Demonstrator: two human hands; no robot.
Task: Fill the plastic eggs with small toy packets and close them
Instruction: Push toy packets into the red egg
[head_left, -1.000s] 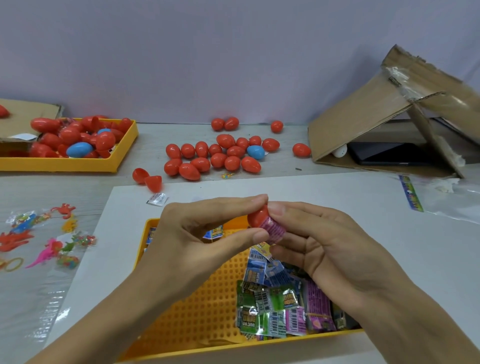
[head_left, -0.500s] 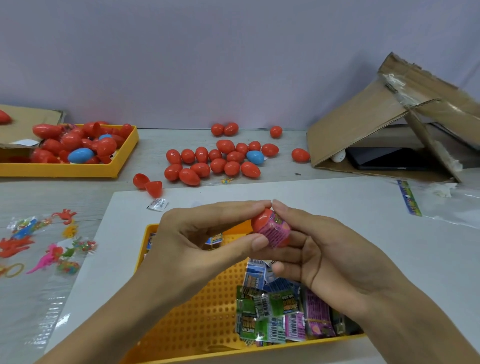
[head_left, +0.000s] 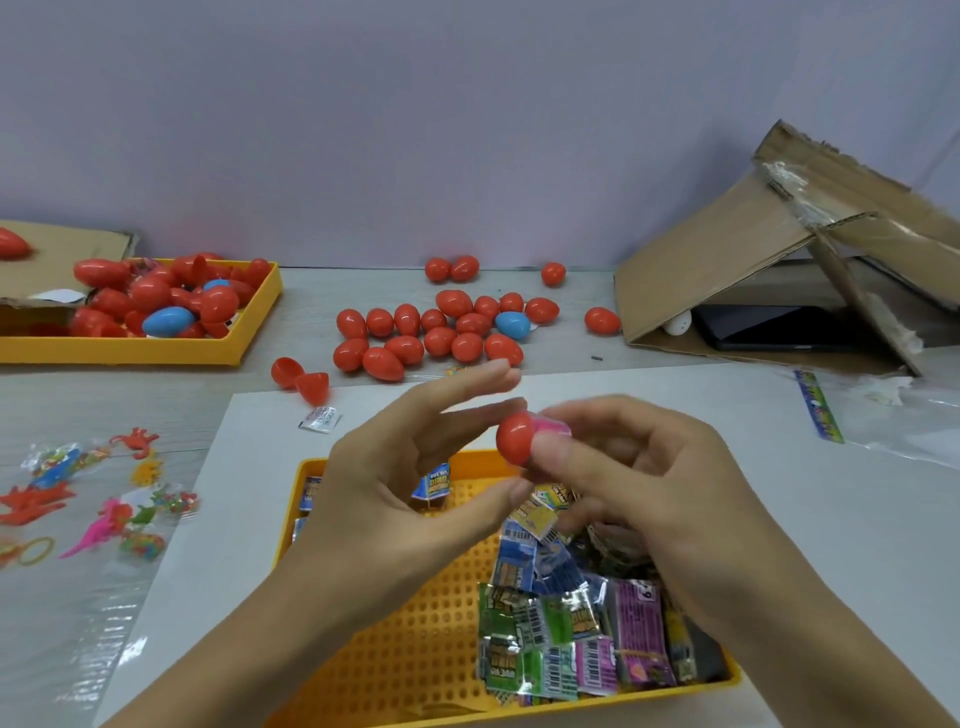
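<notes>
A red egg half (head_left: 515, 437) with a pink packet (head_left: 553, 427) protruding is pinched by the right hand (head_left: 641, 486) above the yellow tray (head_left: 405, 649). The left hand (head_left: 402, 486) is held beside it, fingers extended. Print on the tray's packets (head_left: 576, 623) is barcoded but illegible.

The egg half (head_left: 514, 437) is red, the packet (head_left: 551, 427) inside it pink. The perforated tray (head_left: 415, 649) is yellow; its packets (head_left: 571, 634) are green, blue and purple with barcodes.
</notes>
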